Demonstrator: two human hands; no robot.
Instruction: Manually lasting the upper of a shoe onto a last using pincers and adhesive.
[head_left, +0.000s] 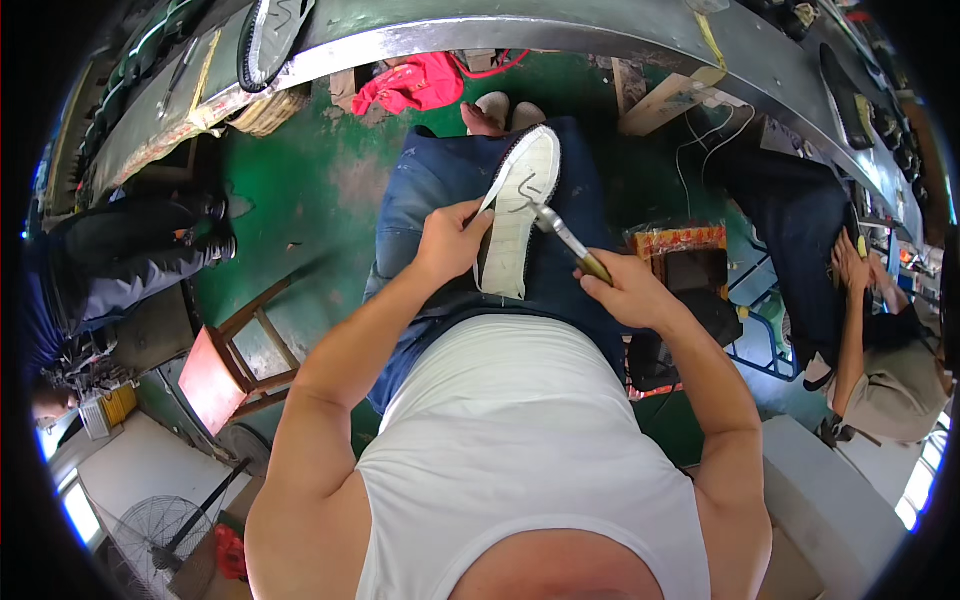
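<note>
On my lap lies a shoe piece (527,185), its whitish sole-shaped face up, with a dark stitched-looking rim and a dark squiggle on the face. My left hand (450,240) grips its left edge between thumb and fingers, beside a pale strip running along that side. In my right hand (625,288) is a hand tool (567,240) with a metal shaft and a yellowish-green handle. The tool's metal end meets the white face near the squiggle. I cannot make out the exact kind of tool.
A long metal-edged bench (480,32) spans the far side, with another shoe piece (272,40) on it at left. A wooden stool (240,365) stands left, a fan (160,530) lower left. One person (150,255) is at left, another person (890,380) at right. Red cloth (415,85) lies under the bench.
</note>
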